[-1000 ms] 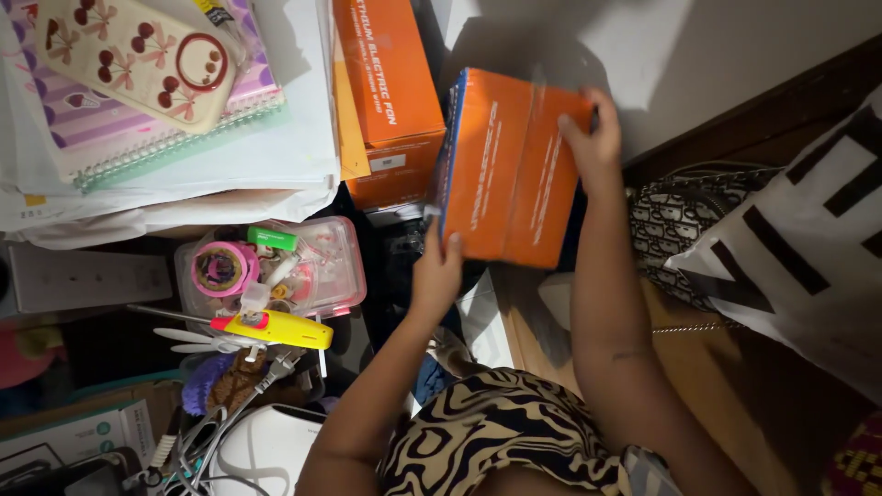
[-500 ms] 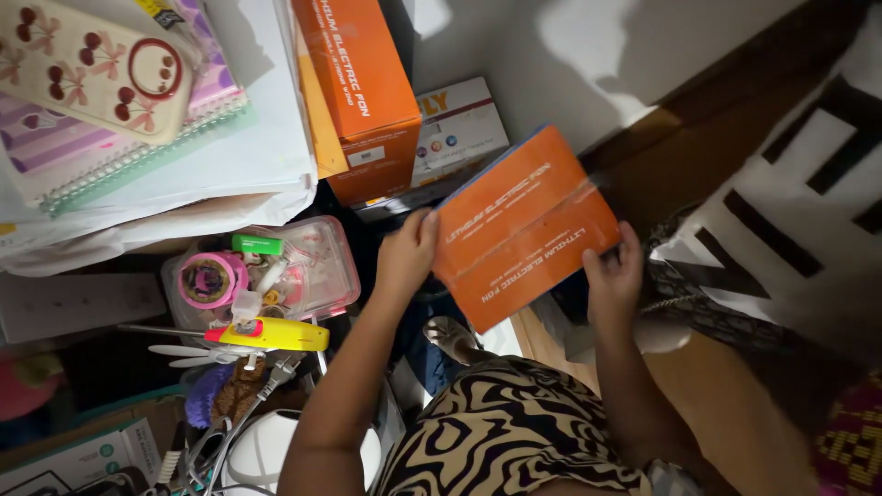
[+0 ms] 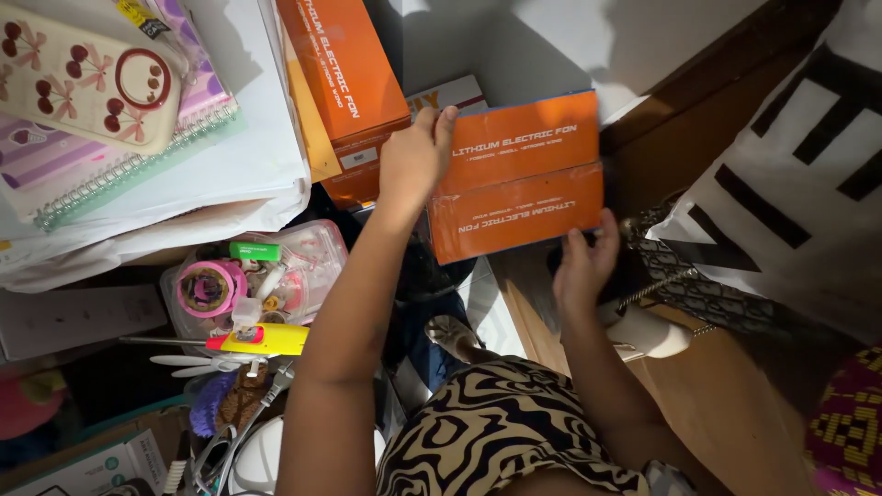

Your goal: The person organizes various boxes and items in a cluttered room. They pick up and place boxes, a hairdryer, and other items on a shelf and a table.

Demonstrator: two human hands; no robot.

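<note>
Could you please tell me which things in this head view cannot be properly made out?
- The white box behind the held orange box: mostly covered by it and the left hand.
- The second orange box: top cut off by the picture's upper edge.
- The right hand: its fingertips reach the held box's lower edge; the grip underneath is hidden.
- The clear container: contents small and jumbled, apart from a pink tape roll.
</note>
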